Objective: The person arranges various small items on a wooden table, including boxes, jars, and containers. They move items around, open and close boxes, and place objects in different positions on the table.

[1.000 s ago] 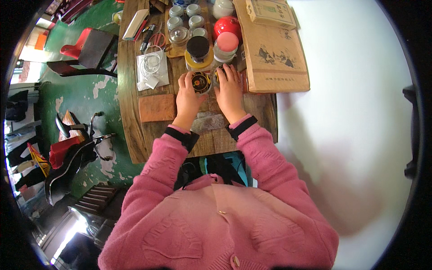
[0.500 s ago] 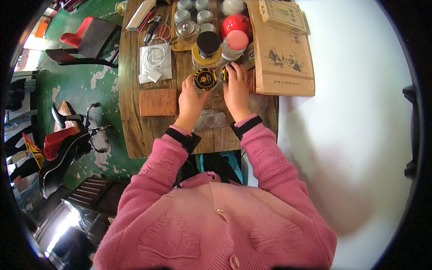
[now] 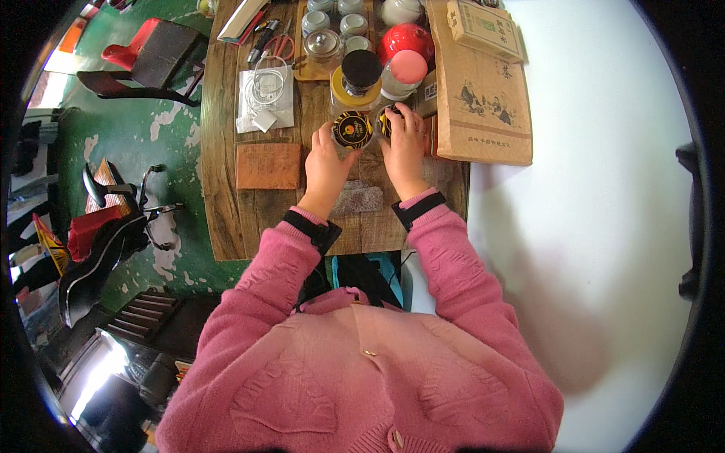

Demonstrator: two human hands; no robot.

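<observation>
Two small round jars with black and gold patterned lids stand side by side on the wooden table. My left hand (image 3: 325, 164) is closed around the side of the left jar (image 3: 353, 130), its thumb on the near side. My right hand (image 3: 404, 151) is closed over the right jar (image 3: 383, 123), its fingers hiding much of the lid. Just beyond them stand a larger jar with a black lid (image 3: 361, 69) and a yellow band, and a clear jar with a pink lid (image 3: 408, 67). Crumpled clear plastic (image 3: 358, 198) lies between my wrists.
Left of my hands lie a reddish-brown rectangular block (image 3: 267, 166), a coiled white cable (image 3: 264, 84) and scissors (image 3: 282, 47). Several small cups (image 3: 315, 23) sit on a wooden board beside a red round pot (image 3: 406, 43). A brown paper bag (image 3: 483, 140) lies against the white wall.
The whole view has shifted slightly, with the table things appearing a little farther right and up. Both hands keep their hold on the jars.
</observation>
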